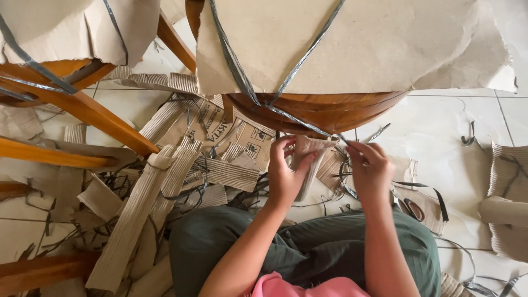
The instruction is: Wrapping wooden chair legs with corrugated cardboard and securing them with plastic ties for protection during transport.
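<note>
Far left: wooden chair legs (82, 107) crossed the tiled floor (440, 132), one wrapped in brown paper (60, 27) bound with grey strapping (33, 63). Below them a heap of corrugated cardboard strips (143, 203) and loose strap offcuts lay on the floor, with a flattened printed carton (220, 132) just behind.

Centre: a curved wooden furniture edge (324, 110) stood above my hands, covered on top by a sheet of brown packing paper (341, 44) and crossed by grey plastic straps (242, 82) that met at its lower rim. My left hand (286, 176) was closed on a folded piece of corrugated cardboard (311, 151), thumb and fingers pinching it just under the wooden edge. My knees in green trousers (308, 242) filled the space below.

Right of centre: my right hand (371, 168) held its grip narrow, fingertips pinched on the end of a thin grey strap (379, 132) where it ran off the wooden rim, just beside the cardboard piece. Dark strap loops (423, 192) lay on the floor under that hand.

Far right: a roll of corrugated cardboard (509, 203) lay at the picture's right edge, well apart from both hands, with a bent strap scrap (468, 137) on the tiles above it.
</note>
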